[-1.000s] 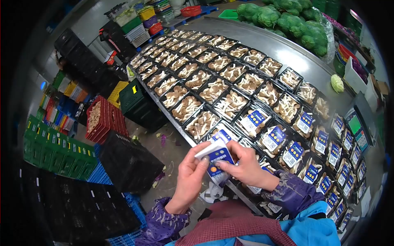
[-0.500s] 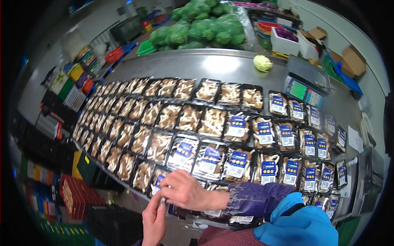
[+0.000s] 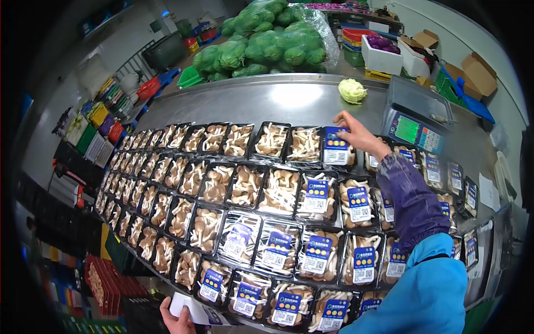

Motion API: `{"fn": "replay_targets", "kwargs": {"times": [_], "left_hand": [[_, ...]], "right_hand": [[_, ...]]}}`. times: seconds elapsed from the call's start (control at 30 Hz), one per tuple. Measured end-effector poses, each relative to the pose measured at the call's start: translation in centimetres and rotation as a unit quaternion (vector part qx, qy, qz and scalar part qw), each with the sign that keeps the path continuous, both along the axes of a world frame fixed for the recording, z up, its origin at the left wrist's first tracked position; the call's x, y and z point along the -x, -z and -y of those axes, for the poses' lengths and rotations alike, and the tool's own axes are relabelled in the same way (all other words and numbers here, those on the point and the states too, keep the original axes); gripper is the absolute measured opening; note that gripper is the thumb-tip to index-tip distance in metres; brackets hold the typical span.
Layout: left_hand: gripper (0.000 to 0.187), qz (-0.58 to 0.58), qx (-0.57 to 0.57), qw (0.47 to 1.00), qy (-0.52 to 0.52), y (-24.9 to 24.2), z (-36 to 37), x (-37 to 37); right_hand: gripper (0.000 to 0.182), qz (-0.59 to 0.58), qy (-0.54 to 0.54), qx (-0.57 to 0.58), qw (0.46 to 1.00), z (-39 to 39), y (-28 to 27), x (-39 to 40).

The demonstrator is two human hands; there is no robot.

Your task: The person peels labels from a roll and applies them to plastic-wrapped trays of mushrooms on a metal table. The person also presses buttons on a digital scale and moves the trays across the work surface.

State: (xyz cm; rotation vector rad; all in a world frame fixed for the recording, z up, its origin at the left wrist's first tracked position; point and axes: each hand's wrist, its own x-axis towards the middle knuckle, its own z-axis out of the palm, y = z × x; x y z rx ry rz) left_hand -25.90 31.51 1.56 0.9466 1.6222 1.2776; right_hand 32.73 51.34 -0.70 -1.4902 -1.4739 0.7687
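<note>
1. Head view, change: half a second ago both hands sat together at the near table edge over the label sheet; now the right hand (image 3: 356,132) has gone out to the far row and the left hand (image 3: 177,322) has dropped to the bottom edge of the picture
2. A blue label (image 3: 336,146) now lies on the far-row mushroom tray (image 3: 338,149), which was bare before
3. Containers: black trays of pale mushrooms under clear film fill the steel table (image 3: 267,100) in rows; trays to the right and in the near rows carry blue labels, trays to the left carry none
4. Clear bag of green cabbages (image 3: 267,42) at the far table edge; one loose cabbage (image 3: 352,90) near the scale (image 3: 414,123)
5. Right hand: fingers stretched out, fairly flat, fingertips at the top edge of the newly labelled tray, nothing gripped
6. Left hand: only partly in frame, fingers curled round a white label sheet (image 3: 194,312) held just below the near table edge, in front of the nearest trays
</note>
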Motion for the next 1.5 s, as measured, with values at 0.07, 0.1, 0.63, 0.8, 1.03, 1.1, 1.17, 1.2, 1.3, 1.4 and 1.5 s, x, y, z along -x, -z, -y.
{"fn": "replay_targets", "kwargs": {"times": [0.07,0.1,0.63,0.8,1.03,1.1,1.17,1.2,1.3,1.4,1.5], "left_hand": [[0.031,0.038,-0.006,0.999,-0.011,0.2,-0.1,-0.7],[0.031,0.034,-0.006,0.999,-0.020,-0.9,0.0,-1.9],[0.045,0.064,0.029,0.994,0.085,-2.1,0.8,-2.2],[0.042,0.241,-0.013,0.963,0.122,-5.1,2.4,-0.6],[0.038,0.087,-0.145,0.974,0.153,-2.9,4.8,7.6],[0.028,0.067,-0.089,0.986,0.124,-2.1,4.9,10.5],[0.028,0.199,-0.077,0.969,0.128,-1.2,4.3,14.5],[0.027,0.229,-0.058,0.962,0.137,-1.1,4.1,16.5],[0.029,0.246,-0.061,0.950,0.184,-0.3,3.8,21.8],[0.031,0.263,-0.048,0.941,0.206,-0.8,4.7,25.9],[0.035,0.212,-0.034,0.958,0.190,-2.0,5.5,28.7]], "right_hand": [[0.031,0.096,-0.006,0.039,0.995,-2.2,2.8,-2.4],[0.031,0.093,-0.015,0.039,0.995,-3.1,4.8,-3.5],[0.041,0.268,-0.099,-0.183,0.941,-1.3,6.2,14.9],[0.052,-0.019,-0.474,-0.004,0.880,12.8,-2.6,36.3],[0.013,-0.199,-0.383,0.110,0.895,18.3,-2.5,50.4],[0.017,-0.145,-0.345,0.080,0.924,18.9,-1.8,53.8],[0.028,-0.038,-0.281,-0.070,0.957,19.1,-2.6,57.7],[0.045,0.046,-0.282,-0.188,0.940,18.7,-3.5,59.4],[0.044,0.199,-0.319,-0.293,0.879,18.1,-5.8,64.9],[0.031,0.213,-0.333,-0.345,0.851,18.0,-5.8,69.7],[0.019,0.213,-0.340,-0.388,0.830,17.3,-4.9,72.5]]}}
